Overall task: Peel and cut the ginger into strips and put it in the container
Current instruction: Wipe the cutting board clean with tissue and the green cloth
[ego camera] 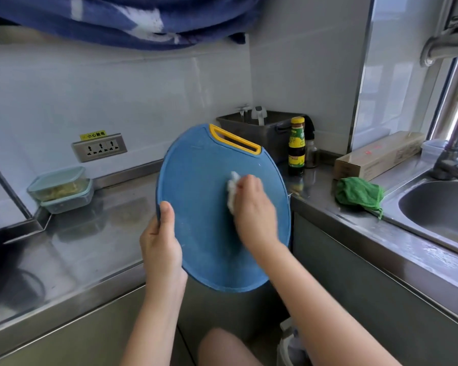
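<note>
A round blue cutting board (198, 196) with a yellow handle slot is held up, tilted, off the steel counter. My left hand (161, 244) grips its left edge, thumb on the face. My right hand (254, 210) holds a crumpled white tissue (232, 192) pressed against the board's middle. Two stacked lidded glass containers (61, 188) sit on the counter at the back left; the upper one holds pale yellow strips. No whole ginger or knife is in view.
A steel counter (90, 233) runs round the corner. A grey bin (259, 128), sauce bottles (296, 146), a long cardboard box (378, 154), a green cloth (358, 194) and a sink (439, 210) with tap lie to the right. A wall socket (99, 147) is behind.
</note>
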